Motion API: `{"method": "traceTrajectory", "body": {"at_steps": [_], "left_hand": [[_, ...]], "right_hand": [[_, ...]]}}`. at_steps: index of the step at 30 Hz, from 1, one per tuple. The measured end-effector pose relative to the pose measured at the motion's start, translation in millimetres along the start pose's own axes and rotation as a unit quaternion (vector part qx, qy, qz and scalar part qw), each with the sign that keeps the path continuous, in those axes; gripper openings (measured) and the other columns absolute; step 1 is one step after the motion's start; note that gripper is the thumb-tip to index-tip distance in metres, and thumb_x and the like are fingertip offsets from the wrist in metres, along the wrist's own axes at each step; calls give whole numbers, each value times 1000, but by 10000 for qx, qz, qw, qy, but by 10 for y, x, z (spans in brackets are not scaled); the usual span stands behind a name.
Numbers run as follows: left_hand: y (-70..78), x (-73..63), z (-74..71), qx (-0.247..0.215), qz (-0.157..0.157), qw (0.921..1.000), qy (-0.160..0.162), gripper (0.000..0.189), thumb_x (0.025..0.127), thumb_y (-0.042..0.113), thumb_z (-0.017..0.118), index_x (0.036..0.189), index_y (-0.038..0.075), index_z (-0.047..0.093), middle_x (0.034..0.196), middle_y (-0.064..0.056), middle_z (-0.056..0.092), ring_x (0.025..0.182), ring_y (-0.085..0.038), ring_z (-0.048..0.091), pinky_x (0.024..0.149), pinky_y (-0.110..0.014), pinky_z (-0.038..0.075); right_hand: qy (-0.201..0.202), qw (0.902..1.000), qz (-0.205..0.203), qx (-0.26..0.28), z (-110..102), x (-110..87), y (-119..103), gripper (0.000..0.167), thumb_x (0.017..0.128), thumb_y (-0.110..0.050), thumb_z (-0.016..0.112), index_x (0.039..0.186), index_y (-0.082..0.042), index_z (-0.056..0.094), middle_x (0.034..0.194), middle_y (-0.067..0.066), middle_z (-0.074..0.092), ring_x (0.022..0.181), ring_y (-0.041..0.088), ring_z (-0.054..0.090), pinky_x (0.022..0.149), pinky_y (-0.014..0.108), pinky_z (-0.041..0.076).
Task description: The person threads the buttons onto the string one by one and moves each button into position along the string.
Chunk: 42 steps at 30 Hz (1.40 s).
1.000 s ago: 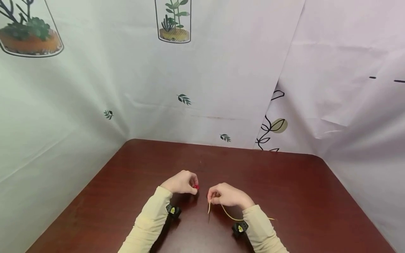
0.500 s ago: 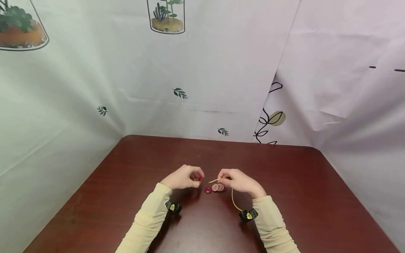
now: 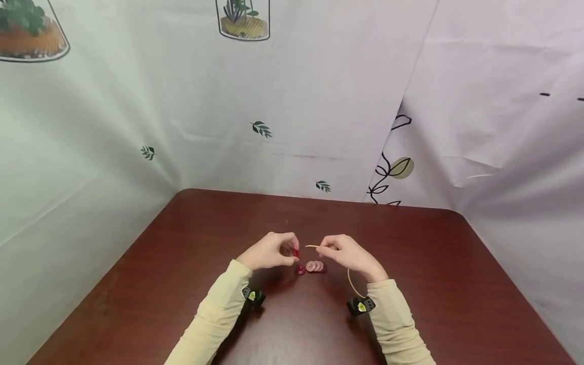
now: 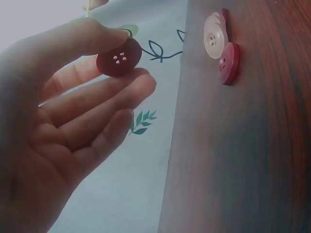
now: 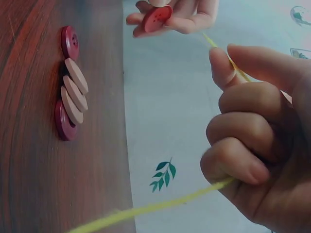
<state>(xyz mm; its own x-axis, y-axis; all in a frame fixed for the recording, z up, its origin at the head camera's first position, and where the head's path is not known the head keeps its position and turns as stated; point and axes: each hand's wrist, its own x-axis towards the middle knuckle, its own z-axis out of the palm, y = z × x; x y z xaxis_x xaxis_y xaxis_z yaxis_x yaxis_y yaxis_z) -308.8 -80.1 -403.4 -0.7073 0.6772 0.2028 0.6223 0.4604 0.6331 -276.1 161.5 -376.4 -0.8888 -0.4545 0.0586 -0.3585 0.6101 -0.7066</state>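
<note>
Between thumb and fingers my left hand pinches a red button by its edge; four holes show in its face. Facing it, my right hand pinches a yellow cord near one end. That short tip points left toward the button, and a gap separates the two. The rest of the cord runs through the curled right fingers and hangs down by the wrist. Below the hands, on the table, lie a dark red button and a leaning row of pink buttons over another dark red button.
The dark reddish-brown table has rounded far corners. White cloth printed with leaves and plants hangs behind it and at both sides. A small black camera is strapped on each wrist.
Both hands have risen and moved forward, the right one also rightward, uncovering the buttons on the table. The cord tip has swung from hanging down to pointing left at the red button.
</note>
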Motion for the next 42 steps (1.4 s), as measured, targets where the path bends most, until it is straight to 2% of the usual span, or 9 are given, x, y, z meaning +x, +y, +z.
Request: {"method": "traceTrajectory", "body": {"at_steps": [4,7,10,13,18,28,35,42], "left_hand": [[14,3,-21,103,106,9999,-1,18,81,14,77,91,14,62,84,3,71,75,-5,65,75,-25,56],[27,14,-36,37,234,9997,2,17,81,13,77,91,14,63,85,1,72,76,-5,66,76,-29,57],[40,25,-31,-90,339,9994,7,18,81,11,77,92,13,63,87,-1,73,78,-7,68,78,-33,58],[55,40,-17,-165,414,9990,20,20,81,10,76,96,11,63,91,-3,73,82,-10,69,80,-38,58],[87,64,-14,-125,349,9993,27,27,81,11,77,105,8,62,97,-7,73,89,-19,71,84,-42,57],[114,33,-38,6,322,9995,14,28,81,10,77,105,7,63,98,-7,74,92,-16,70,86,-40,56],[110,36,-28,169,348,9992,-17,28,81,12,78,105,9,63,98,-6,74,90,-17,71,85,-39,56],[96,34,-18,197,422,9989,-22,27,81,13,78,103,9,63,97,-6,74,89,-20,71,84,-39,56]], "right_hand": [[62,9999,59,-65,5,22,-39,25,95,-25,60,83,-4,67,65,4,53,55,11,36,51,23,30],[19,9999,-12,-129,1,36,-52,26,95,-26,59,82,-5,68,64,-2,52,56,11,37,52,24,31],[-115,9999,-56,-110,-2,35,-54,25,95,-26,60,84,-5,70,67,0,57,57,11,40,53,24,33],[-228,9997,-92,-60,-9,21,-47,23,94,-23,60,87,-5,71,74,9,65,60,12,44,54,24,36],[-299,9995,-119,-6,-20,14,-41,20,93,-19,60,90,-4,73,83,19,68,62,12,48,55,23,39],[-327,9992,-250,-4,61,64,-48,20,93,-20,62,91,-4,73,77,19,65,57,8,42,51,21,33],[-331,9991,-256,-59,79,73,-38,20,93,-20,62,90,-4,73,76,17,65,57,8,43,51,21,33],[-306,9994,-157,-63,88,72,-43,19,92,-21,62,86,-6,72,66,8,57,51,7,36,47,20,28]]}}
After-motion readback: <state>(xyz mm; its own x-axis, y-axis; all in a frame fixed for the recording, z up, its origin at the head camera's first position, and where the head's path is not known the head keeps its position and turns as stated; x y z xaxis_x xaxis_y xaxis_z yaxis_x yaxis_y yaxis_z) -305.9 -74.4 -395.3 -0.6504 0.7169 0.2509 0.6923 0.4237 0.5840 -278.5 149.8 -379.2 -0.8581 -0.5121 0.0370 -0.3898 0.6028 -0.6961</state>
